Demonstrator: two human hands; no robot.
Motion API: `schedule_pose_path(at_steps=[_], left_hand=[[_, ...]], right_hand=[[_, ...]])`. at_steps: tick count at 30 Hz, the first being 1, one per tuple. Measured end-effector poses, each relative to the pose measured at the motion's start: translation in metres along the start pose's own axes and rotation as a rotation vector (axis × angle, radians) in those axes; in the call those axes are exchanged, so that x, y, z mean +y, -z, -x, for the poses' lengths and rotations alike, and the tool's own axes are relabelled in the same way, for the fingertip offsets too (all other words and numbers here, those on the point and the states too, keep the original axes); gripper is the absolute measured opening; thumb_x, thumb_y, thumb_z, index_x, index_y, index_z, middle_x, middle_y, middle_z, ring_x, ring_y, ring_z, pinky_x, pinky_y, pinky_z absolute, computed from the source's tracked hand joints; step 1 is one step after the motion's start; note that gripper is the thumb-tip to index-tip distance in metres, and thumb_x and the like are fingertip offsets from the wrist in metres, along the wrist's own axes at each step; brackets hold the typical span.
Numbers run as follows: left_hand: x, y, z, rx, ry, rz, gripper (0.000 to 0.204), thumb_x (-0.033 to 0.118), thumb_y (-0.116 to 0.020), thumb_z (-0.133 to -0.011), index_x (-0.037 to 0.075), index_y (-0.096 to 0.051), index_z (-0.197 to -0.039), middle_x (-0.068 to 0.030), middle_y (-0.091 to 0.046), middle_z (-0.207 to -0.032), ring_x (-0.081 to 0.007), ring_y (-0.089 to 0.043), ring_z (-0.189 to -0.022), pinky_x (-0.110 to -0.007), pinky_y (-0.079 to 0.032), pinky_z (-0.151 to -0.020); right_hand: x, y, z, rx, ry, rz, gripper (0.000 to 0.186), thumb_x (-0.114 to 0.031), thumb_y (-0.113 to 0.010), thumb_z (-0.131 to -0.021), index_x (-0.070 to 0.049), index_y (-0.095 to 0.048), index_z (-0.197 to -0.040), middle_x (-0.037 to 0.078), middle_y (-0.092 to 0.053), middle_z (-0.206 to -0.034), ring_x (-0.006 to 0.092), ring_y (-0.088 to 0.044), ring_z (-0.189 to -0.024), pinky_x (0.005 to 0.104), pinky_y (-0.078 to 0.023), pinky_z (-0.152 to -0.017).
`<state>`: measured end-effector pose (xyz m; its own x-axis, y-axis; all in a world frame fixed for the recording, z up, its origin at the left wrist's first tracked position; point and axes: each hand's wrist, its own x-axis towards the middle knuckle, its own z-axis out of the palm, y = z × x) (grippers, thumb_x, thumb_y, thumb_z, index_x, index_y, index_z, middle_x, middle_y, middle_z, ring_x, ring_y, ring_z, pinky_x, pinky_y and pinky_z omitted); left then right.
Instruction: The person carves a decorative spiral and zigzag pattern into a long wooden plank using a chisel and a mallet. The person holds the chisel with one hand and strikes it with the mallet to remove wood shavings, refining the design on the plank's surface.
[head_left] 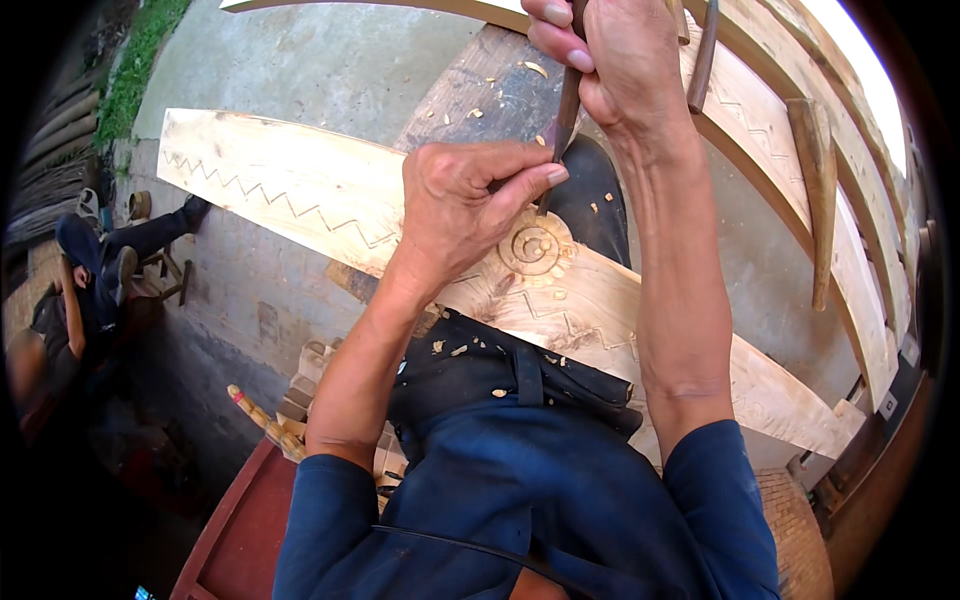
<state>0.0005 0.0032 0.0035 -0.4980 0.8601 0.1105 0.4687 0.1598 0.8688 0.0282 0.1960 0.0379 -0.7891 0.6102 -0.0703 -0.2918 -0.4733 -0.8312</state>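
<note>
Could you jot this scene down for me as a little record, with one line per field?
Right hand: gripping the upper part of a carving tool
Left hand: thumb and forefinger at the tool's lower end
Workpiece: long pale wooden board
Decoration: round carving with ring-like grooves; zigzag line to its left, another to its right
Debris: wood chips on the board and dark clothing
Right side: tapered wooden piece by curved boards
Background, left: another person, legs outstretched
</note>
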Motion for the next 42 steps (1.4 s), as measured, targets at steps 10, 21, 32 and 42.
schedule_pose_path(at_steps=[10, 21, 32, 42], left_hand=[[0.000, -0.002, -0.001, 0.055, -0.031, -0.034, 0.015, 0.022, -0.089, -0.090, 0.008, -0.086, -0.092, -0.0122, -0.078, -0.077, -0.0281, -0.074, -0.062, -0.036, -0.053, -0.057], [-0.003, -0.002, 0.002, 0.044, -0.034, 0.123, 0.013, 0.011, -0.087, -0.091, 0.004, -0.087, -0.101, -0.0114, -0.084, -0.091, -0.0192, -0.080, -0.074, -0.030, -0.060, -0.066], [0.004, 0.004, 0.002, 0.013, -0.033, 0.061, 0.015, 0.007, -0.088, -0.090, 0.000, -0.086, -0.103, -0.0107, -0.084, -0.089, -0.0136, -0.076, -0.073, -0.028, -0.058, -0.068], [0.005, 0.002, 0.001, -0.009, 0.030, -0.018, 0.011, 0.005, -0.087, -0.090, 0.000, -0.084, -0.098, -0.0097, -0.080, -0.082, -0.0128, -0.073, -0.070, -0.029, -0.055, -0.065]], right_hand=[[0.006, 0.009, 0.000, 0.016, -0.075, -0.045, 0.056, -0.065, -0.046, -0.115, -0.017, -0.047, -0.087, 0.002, -0.051, -0.064, 0.0070, -0.036, -0.042, 0.0210, -0.026, -0.036], [-0.014, 0.010, 0.012, 0.016, -0.024, -0.110, 0.050, -0.060, -0.045, -0.117, -0.016, -0.047, -0.092, 0.002, -0.048, -0.063, 0.0083, -0.035, -0.039, 0.0212, -0.028, -0.034], [-0.011, 0.002, 0.016, 0.002, 0.069, 0.010, 0.054, -0.060, -0.042, -0.118, -0.015, -0.046, -0.089, 0.004, -0.051, -0.061, 0.0085, -0.037, -0.039, 0.0220, -0.027, -0.033], [0.007, 0.010, 0.001, 0.050, -0.099, -0.011, 0.057, -0.065, -0.041, -0.117, -0.017, -0.045, -0.087, 0.002, -0.049, -0.062, 0.0070, -0.033, -0.041, 0.0222, -0.025, -0.036]])
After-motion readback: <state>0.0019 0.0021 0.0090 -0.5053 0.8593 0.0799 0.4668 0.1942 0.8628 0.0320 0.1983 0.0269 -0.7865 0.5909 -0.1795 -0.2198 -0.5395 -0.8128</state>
